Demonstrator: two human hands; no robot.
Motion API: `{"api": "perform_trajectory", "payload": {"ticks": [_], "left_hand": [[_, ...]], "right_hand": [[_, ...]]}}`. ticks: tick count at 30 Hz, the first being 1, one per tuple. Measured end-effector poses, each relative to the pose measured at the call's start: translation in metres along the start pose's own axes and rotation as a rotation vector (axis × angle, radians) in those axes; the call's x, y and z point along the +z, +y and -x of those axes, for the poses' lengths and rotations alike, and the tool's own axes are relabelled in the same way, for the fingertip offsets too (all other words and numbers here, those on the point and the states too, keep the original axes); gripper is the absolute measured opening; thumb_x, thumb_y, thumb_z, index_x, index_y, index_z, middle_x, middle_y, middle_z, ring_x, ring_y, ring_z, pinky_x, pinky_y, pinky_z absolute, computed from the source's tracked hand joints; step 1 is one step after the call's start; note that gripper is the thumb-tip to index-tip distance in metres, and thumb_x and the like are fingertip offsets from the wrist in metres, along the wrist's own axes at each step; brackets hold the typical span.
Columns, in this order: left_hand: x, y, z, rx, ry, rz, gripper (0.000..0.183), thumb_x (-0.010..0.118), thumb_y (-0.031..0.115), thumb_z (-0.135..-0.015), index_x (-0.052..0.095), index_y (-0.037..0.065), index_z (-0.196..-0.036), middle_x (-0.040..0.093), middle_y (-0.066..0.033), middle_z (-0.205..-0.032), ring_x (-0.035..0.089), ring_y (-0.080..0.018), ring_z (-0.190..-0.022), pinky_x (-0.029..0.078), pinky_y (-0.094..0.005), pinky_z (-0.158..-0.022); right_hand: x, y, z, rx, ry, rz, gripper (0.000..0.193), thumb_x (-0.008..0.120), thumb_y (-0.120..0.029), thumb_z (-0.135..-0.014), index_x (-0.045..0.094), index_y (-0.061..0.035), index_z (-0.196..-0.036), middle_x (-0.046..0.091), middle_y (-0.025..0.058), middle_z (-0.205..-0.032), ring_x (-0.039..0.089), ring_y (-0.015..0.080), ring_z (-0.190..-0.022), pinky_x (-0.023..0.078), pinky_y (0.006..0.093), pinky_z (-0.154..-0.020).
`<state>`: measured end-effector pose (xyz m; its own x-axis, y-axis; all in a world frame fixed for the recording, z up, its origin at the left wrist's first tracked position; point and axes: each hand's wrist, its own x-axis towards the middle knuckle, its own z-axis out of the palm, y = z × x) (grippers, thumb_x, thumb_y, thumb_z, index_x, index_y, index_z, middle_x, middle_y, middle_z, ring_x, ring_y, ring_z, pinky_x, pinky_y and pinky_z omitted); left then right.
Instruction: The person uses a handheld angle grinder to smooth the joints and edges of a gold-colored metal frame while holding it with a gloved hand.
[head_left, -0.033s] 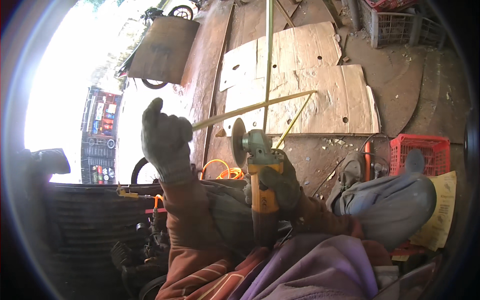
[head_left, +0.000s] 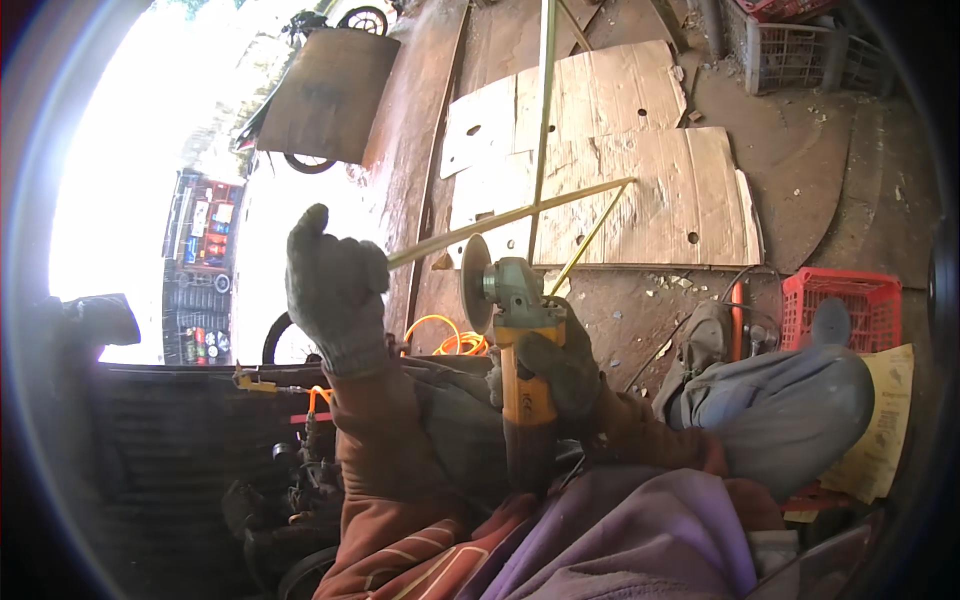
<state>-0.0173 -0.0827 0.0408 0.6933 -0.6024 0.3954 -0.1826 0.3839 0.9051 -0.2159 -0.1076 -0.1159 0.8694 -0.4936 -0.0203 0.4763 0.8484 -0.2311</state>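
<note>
Lettering (head_left: 529, 404) marks the grinder (head_left: 526, 342) held in the right grip (head_left: 566, 365); the left grip (head_left: 335, 285) clasps a bar (head_left: 475, 230).

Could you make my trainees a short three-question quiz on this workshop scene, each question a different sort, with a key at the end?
1. Multiple choice: what does the gloved right hand grip?
A) a hammer
B) an angle grinder
C) a paintbrush

2. True or false: the red plastic crate stands to the left of the flattened cardboard in the picture.

3. Fill the gap: the gloved left hand is closed at one end of a long, thin ____.

Key: 1. B; 2. False, it stands to the right; 3. strip.
</note>
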Motion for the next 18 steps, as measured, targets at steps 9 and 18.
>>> {"api": "perform_trajectory", "payload": {"ticks": [9, 18], "left_hand": [[-0.016, -0.008, 0.023, -0.053, -0.033, 0.222, 0.033, 0.047, 0.019, -0.108, 0.060, -0.007, -0.123, 0.027, 0.0069, -0.052, 0.025, -0.0065, -0.037, 0.031, -0.0280, -0.035], [-0.032, -0.010, 0.023, -0.100, 0.123, 0.233, 0.029, 0.047, 0.019, -0.108, 0.060, -0.005, -0.117, 0.026, 0.0076, -0.051, 0.022, -0.0066, -0.037, 0.025, -0.0270, -0.036]], "right_hand": [[-0.033, 0.017, -0.020, -0.059, 0.100, 0.033, 0.038, 0.070, -0.015, -0.095, 0.049, -0.0037, -0.125, 0.066, 0.0142, -0.093, 0.069, 0.0245, -0.067, 0.060, 0.0399, -0.057], [-0.011, 0.044, -0.014, -0.049, 0.141, 0.158, 0.043, 0.078, -0.005, -0.087, 0.054, -0.0029, -0.122, 0.067, 0.0135, -0.098, 0.068, 0.0187, -0.082, 0.058, 0.0323, -0.068]]}}
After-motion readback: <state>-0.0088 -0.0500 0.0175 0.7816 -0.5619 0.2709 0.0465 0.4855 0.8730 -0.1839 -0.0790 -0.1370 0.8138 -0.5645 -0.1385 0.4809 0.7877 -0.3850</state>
